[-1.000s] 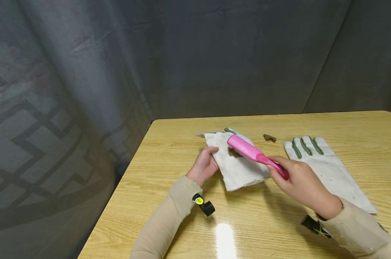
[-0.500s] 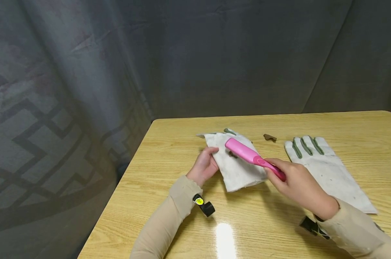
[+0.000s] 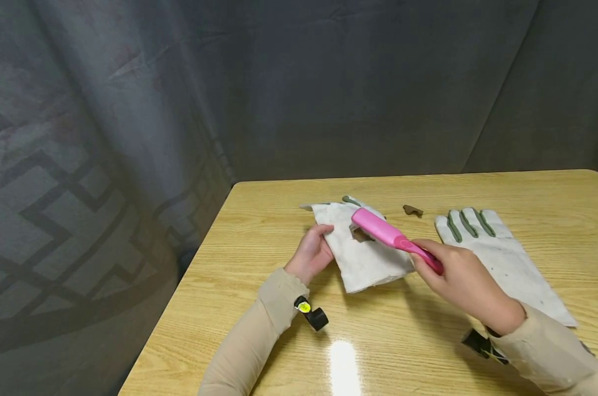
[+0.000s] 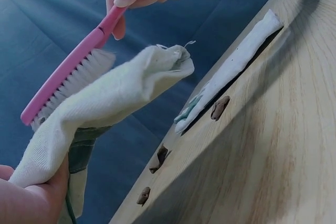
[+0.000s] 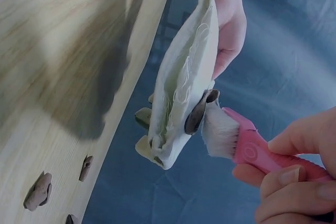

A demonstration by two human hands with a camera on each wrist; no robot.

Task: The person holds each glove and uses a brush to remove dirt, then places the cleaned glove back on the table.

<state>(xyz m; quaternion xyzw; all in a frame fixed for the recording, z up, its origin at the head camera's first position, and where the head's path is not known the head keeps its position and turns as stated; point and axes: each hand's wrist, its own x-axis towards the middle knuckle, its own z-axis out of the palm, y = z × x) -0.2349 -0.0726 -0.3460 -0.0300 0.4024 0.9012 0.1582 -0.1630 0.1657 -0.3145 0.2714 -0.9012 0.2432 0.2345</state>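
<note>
My left hand [image 3: 312, 254] holds a white work glove [image 3: 365, 264] with green trim above the table, thumb on its upper face and fingers beneath. The glove's open cuff [image 5: 178, 87] with frayed threads shows in the right wrist view. My right hand [image 3: 464, 278] grips the handle of a pink brush [image 3: 378, 226], its white bristles [image 4: 79, 80] turned down to the glove. A curled brown scrap [image 5: 197, 116] lies against the glove face right at the bristles [image 5: 219, 132]. In the head view, the brush head partly hides this scrap.
A second white glove [image 3: 506, 269] with green finger seams lies flat on the wooden table [image 3: 219, 280] at the right. Several brown scraps lie on the table, one [image 3: 412, 210] visible behind the brush. A dark curtain [image 3: 353, 99] hangs behind.
The brush first slid slightly left and down over the glove, then came back right and up. The brown scrap under it shifted and shows more now. My left hand and the glove stay nearly still.
</note>
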